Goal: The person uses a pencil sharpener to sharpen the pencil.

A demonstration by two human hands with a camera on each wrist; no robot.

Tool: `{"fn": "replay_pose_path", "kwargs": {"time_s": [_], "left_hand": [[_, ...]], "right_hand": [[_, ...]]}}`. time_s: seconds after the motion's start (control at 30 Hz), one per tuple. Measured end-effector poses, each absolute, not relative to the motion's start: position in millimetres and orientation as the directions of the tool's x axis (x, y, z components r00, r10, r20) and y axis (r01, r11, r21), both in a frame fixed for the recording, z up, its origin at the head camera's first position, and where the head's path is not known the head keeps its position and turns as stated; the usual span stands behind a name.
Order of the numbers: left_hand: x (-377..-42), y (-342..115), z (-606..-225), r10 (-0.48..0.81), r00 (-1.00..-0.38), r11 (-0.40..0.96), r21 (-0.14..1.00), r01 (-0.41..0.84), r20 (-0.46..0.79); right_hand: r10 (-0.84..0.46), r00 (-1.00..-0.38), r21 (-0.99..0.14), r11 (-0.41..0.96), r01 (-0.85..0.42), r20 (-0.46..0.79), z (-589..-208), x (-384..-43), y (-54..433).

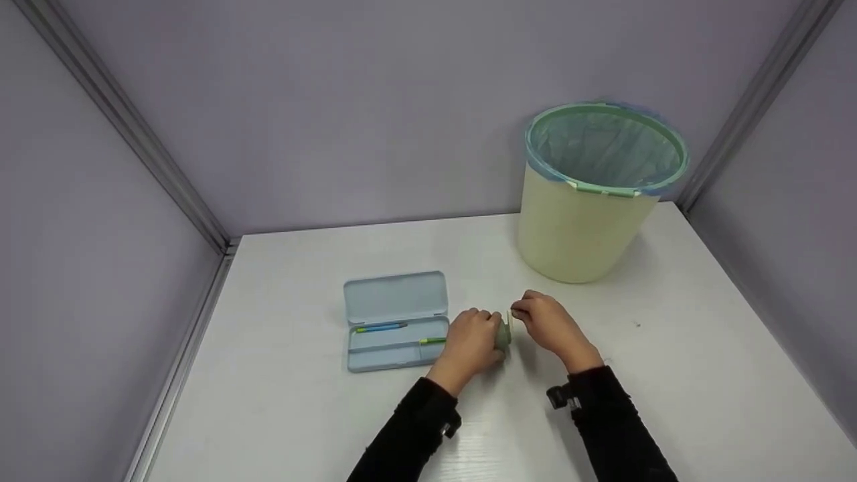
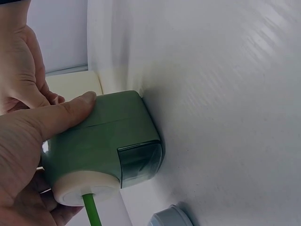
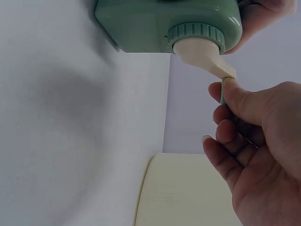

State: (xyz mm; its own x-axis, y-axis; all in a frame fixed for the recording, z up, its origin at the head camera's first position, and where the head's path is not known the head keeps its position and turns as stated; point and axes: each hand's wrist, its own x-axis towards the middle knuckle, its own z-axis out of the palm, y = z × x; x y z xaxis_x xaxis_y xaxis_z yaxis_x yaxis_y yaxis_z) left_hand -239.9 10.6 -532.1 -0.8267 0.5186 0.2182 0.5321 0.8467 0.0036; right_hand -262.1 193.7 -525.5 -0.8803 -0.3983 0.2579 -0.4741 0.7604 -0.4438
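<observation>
My left hand (image 1: 472,341) grips a green pencil sharpener (image 2: 108,122) resting on the table, with the thumb along one side. A green pencil (image 2: 92,211) sticks out of the cream ring at the sharpener's front; in the head view it overlaps the pencil case. The dark see-through shavings drawer (image 2: 141,162) sits low on that front. From the opposite end comes a cream crank (image 3: 202,54). My right hand (image 3: 263,117) pinches the crank's small green knob (image 3: 223,92) between thumb and forefinger, other fingers loosely curled.
A light blue pencil case (image 1: 395,299) lies open left of the hands, with a blue pencil (image 1: 383,327) in its upper compartment. Behind the right hand stands a cream bin (image 1: 579,227) with a bluish liner. Walls enclose the white table (image 1: 288,408) at the back and sides.
</observation>
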Motion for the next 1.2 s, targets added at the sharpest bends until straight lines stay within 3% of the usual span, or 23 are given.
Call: {"fn": "replay_pose_path", "kwargs": {"time_s": [0.47,1.2], "left_hand": [[-239.6,8.8,-531.6,0.519,-0.827,0.846,0.008,0.533,0.215],[-238.8,7.4,-529.2,0.506,-0.837,0.852,0.034,0.523,0.208]], "right_hand": [[-0.373,-0.915,-0.460,0.792,-0.401,0.156,-539.7,-272.5,190.6],[-0.442,-0.897,-0.504,0.774,-0.384,0.004,-560.1,-267.9,194.5]]}}
